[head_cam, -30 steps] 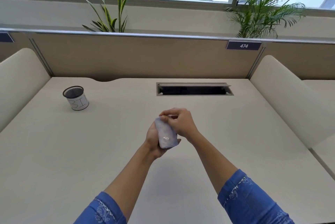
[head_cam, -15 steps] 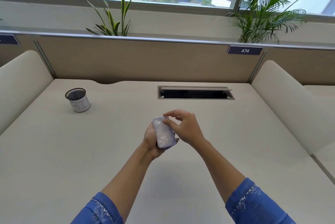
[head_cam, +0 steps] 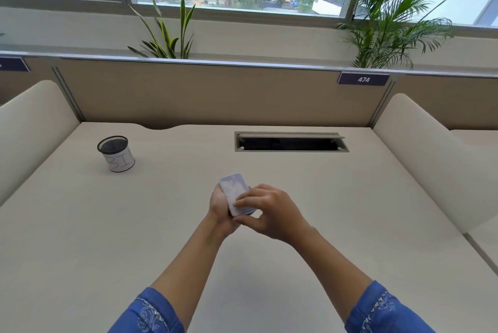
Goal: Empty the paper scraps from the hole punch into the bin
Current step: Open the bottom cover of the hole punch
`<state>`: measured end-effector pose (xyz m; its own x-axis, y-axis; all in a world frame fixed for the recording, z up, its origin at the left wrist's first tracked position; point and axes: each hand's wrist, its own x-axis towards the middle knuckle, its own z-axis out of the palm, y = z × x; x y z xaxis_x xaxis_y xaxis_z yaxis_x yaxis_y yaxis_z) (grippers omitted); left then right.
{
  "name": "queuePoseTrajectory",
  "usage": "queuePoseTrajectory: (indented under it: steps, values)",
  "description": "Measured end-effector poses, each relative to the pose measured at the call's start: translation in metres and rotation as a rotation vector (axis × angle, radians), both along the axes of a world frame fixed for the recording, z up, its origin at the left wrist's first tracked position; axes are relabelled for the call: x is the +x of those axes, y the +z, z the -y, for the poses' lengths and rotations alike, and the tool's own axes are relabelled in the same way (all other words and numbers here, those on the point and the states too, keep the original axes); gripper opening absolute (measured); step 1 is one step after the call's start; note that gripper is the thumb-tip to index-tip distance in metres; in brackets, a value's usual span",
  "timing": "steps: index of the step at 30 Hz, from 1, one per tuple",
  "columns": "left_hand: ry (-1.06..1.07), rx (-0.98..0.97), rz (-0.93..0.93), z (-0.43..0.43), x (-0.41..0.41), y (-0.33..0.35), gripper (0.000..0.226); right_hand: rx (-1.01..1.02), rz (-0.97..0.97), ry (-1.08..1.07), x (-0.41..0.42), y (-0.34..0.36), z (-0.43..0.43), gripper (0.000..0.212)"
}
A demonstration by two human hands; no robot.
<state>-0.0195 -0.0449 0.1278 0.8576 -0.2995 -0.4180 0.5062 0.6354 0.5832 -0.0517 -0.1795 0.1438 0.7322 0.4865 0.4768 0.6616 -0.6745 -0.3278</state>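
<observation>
A small pale lavender hole punch (head_cam: 235,192) is held bottom side up above the middle of the desk. My left hand (head_cam: 218,207) grips it from underneath and behind. My right hand (head_cam: 269,211) pinches its near end, fingertips on the flat base and thumb below. The bin (head_cam: 116,153), a small black mesh cup wrapped in white paper lettered "BIN", stands upright on the desk at the far left, well apart from both hands. No paper scraps are visible.
A rectangular cable slot (head_cam: 291,142) with an open lid is cut into the desk (head_cam: 134,225) behind the hands. Cream padded dividers (head_cam: 431,157) flank the desk on both sides. A beige partition with plants behind it closes the far edge.
My right hand has slid from the far end of the hole punch down to its near end. The view has tilted down slightly; the bin has not moved.
</observation>
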Motion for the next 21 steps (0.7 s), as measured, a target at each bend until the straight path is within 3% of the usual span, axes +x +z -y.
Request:
queuePoseTrajectory:
  steps: [21]
  values:
    - [0.011,-0.067,-0.103,0.0008,-0.0017,-0.0010,0.054,-0.007,0.063,0.022,-0.0010,-0.0069,0.0015,0.018]
